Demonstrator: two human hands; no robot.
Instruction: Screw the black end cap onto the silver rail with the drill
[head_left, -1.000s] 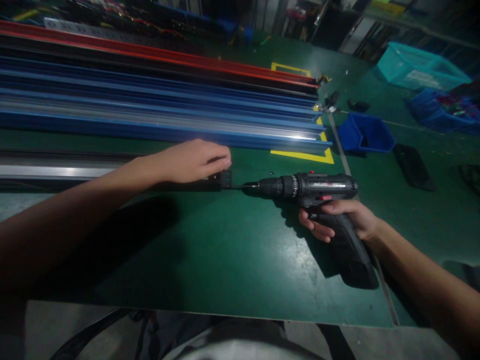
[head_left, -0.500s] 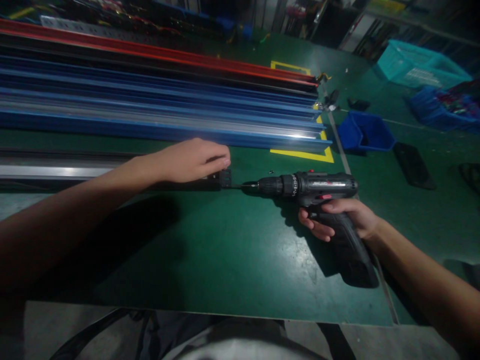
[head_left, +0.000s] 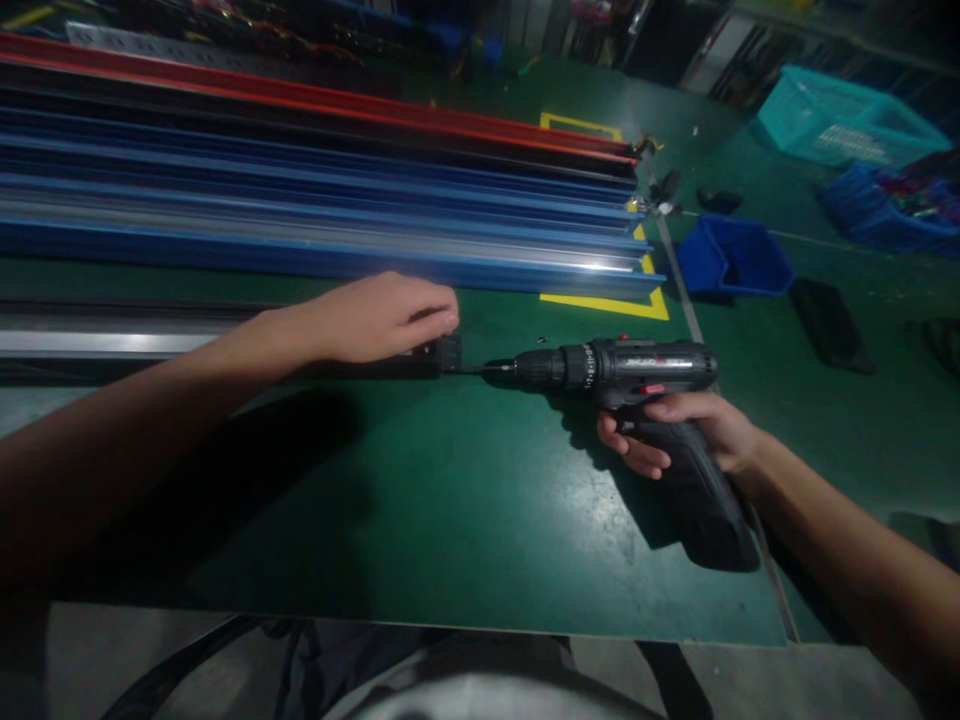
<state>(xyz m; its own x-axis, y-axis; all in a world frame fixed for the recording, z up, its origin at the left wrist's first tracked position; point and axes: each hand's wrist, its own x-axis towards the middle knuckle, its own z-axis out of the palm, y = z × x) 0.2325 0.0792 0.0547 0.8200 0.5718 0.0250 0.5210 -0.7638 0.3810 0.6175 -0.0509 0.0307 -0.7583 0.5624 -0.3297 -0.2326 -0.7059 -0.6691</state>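
My right hand (head_left: 675, 430) is wrapped round the grip of a black cordless drill (head_left: 652, 366), which lies on its side low over the green tabletop. The drill's long bit points left and meets the black end cap (head_left: 449, 353) of a dark metal profile (head_left: 120, 343). Over that end of the profile rests my left hand (head_left: 390, 318), fingers curled down round its far side. Its fingertips are partly hidden, and the hand covers part of the profile. A small screw (head_left: 541, 340) lies on the table behind the drill's chuck.
Several blue profiles (head_left: 337, 235) and a red profile (head_left: 322, 98) lie in parallel behind my left hand, their ends over yellow tape (head_left: 600, 306). At the right are a blue bin (head_left: 731, 260), a black phone-like object (head_left: 829, 325) and a teal basket (head_left: 847, 120).
The view has shifted very slightly. Both hands, the drill and the profile keep the same places relative to each other.
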